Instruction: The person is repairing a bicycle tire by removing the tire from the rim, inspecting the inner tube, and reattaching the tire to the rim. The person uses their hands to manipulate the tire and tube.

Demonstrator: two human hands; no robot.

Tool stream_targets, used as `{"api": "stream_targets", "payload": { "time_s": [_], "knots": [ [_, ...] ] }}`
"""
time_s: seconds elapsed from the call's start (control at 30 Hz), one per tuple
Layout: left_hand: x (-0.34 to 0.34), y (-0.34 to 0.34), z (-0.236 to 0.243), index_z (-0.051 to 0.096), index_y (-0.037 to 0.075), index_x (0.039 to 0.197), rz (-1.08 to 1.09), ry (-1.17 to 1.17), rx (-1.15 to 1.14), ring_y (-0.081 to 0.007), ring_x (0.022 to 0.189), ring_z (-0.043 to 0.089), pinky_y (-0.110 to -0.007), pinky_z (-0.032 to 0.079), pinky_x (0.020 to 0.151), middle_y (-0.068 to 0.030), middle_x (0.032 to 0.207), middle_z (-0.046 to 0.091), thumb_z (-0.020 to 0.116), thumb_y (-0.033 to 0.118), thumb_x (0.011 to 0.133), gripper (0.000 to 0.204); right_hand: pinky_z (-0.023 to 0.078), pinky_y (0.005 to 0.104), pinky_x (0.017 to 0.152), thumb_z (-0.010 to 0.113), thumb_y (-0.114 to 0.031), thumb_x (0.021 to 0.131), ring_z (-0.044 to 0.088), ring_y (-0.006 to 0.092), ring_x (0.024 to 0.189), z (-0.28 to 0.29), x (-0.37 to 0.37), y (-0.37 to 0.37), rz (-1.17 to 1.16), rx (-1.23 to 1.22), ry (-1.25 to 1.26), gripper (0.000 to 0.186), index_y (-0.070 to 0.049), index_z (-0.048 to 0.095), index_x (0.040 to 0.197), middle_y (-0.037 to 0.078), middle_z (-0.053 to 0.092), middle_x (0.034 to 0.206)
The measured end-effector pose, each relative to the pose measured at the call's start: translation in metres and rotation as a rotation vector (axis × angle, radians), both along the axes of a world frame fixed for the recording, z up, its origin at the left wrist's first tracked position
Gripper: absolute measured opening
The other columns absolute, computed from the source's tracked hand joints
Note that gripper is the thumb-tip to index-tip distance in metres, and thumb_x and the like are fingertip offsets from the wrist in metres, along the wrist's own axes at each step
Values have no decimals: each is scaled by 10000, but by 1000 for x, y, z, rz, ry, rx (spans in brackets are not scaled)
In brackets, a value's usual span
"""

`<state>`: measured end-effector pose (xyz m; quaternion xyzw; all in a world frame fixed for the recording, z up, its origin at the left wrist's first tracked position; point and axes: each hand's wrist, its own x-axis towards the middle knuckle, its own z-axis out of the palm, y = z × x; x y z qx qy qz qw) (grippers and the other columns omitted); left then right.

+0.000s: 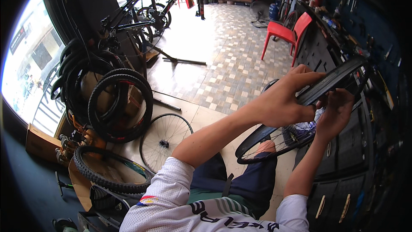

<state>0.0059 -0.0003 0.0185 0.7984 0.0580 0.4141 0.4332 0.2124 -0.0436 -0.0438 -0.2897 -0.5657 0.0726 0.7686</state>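
Note:
A spoked bicycle wheel with a black tyre [332, 77] is tilted up in front of me on the right, its lower rim near my knee. My left hand [292, 96] is closed around the tyre, thumb and fingers on either side of it. Just to the right, my right hand [337, 114] has its fingers curled up against the tyre's near edge; what its fingertips press is partly hidden. Spokes run below both hands, and the hub is not plain to see.
A bare spoked wheel [165, 144] and a knobby tyre [111, 169] lie at left, near stacked tyres [120, 105]. A bike frame [150, 6] hangs on a stand further off. Beyond the wheel stands a red chair [285, 34]; dark drawer cabinets [339, 159] line the right.

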Motion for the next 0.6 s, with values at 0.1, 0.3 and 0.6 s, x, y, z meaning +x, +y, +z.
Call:
{"api": "stream_targets", "payload": {
  "time_s": [0.1,0.3,0.6],
  "knots": [
    [7,1,-6,522,-75,1377,3,-89,81,-272,1193,560,-343,422,1032,-204,1246,564,683,66,675,734,481,228,534,622,-118,999,622,120,636,0,2,5,-116,-51,43,125,-21,595,1074,74,658,880],
    [5,0,4,515,-89,1375,-52,-45,-25,-268,1137,608,-359,449,1028,-208,1190,629,679,59,665,743,486,235,684,753,-82,894,605,97,770,-5,-1,2,-226,-80,-107,264,-9,623,1112,41,647,935],
    [5,1,0,518,-82,1376,19,-27,73,-302,1186,598,-378,435,1040,-237,1213,620,691,79,661,753,510,249,640,670,-128,980,628,117,725,-1,1,0,-199,3,-38,205,-11,582,1123,72,655,884]
  ]
}}
